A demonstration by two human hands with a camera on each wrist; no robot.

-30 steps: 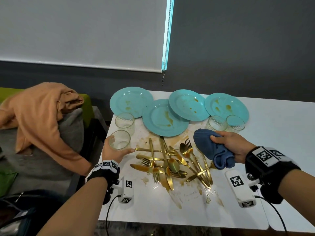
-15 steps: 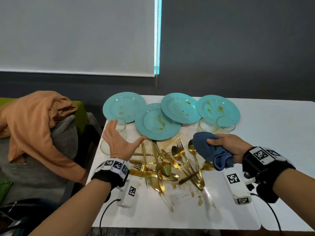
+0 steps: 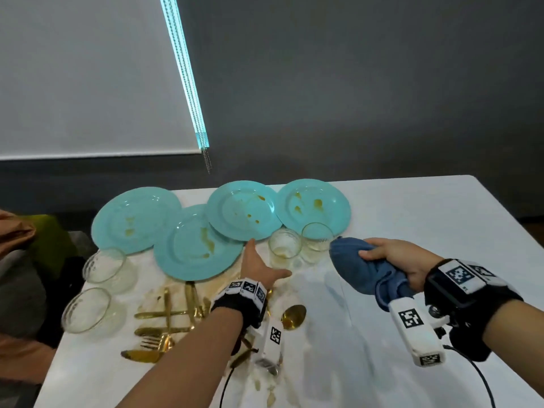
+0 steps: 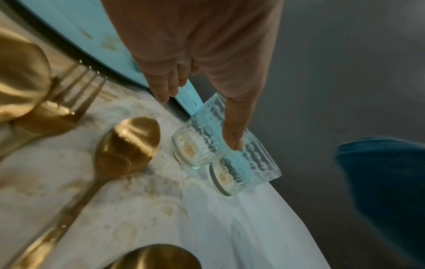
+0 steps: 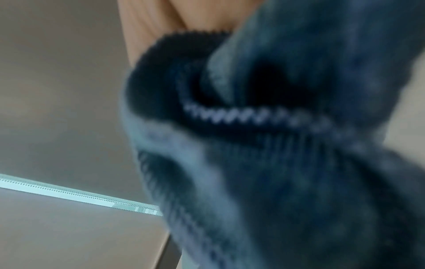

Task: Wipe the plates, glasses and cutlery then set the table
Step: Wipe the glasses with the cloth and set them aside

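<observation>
Four stained teal plates (image 3: 203,245) lie overlapping at the table's far side. Gold cutlery (image 3: 167,316) is heaped on a smeared patch in front of them, partly hidden by my left forearm. Two ribbed glasses (image 3: 103,265) stand at the left edge, and two more (image 3: 285,248) stand in front of the right-hand plates. My left hand (image 3: 262,265) is open, fingers straight and thumb spread, right beside the nearer glass (image 4: 197,145); whether it touches the glass I cannot tell. My right hand (image 3: 397,260) grips a bunched blue cloth (image 3: 362,269) (image 5: 276,145) above the table, right of those glasses.
The white table (image 3: 426,219) shows bare surface to the right and brown smears near the front edge. A gold spoon (image 4: 131,143) and a fork (image 4: 76,91) lie just under my left hand. A chair with orange fabric (image 3: 14,228) stands left of the table.
My left hand let go of the front left glass, opened and moved right across the cutlery to the middle glasses. My right hand still holds the cloth, now a little higher and further right.
</observation>
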